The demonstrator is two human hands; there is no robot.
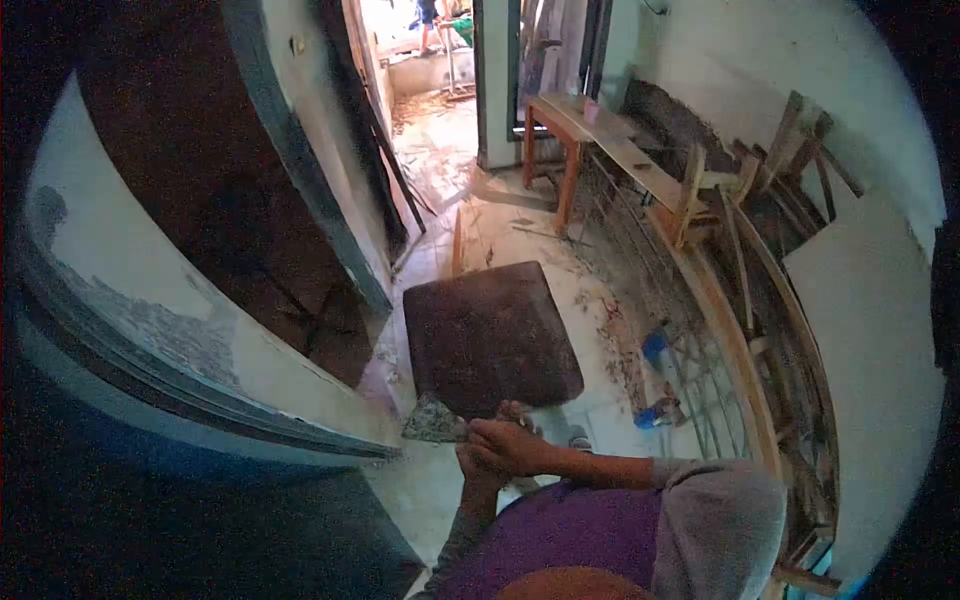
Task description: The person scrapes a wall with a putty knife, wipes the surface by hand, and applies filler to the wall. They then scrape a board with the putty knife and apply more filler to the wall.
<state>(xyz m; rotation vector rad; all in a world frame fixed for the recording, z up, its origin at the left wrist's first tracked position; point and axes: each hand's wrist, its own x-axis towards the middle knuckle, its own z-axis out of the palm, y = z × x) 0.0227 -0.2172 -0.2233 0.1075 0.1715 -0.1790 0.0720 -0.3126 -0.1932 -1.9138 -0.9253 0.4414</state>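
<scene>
A trowel with a flat, grey-smeared blade [432, 418] points left from my two hands, which are close together in front of my purple shirt. My right hand [515, 446] is closed at the handle end, with its forearm coming in from the right. Just below and against it, my left hand [480, 466] is also closed; its fingers are partly covered, and I cannot make out how much of the handle it grips. Beyond the blade, a dark brown, square, flat piece with rounded corners [490, 335] lies on the pale tiled floor.
At my left runs a wall [300, 415] with rough grey patches. A wooden bench [620, 145], stacked timber [745, 330] and a metal grille [700, 390] line the right side. Debris litters the floor. A bright doorway [430, 130] opens ahead, with a person [428, 25] outside.
</scene>
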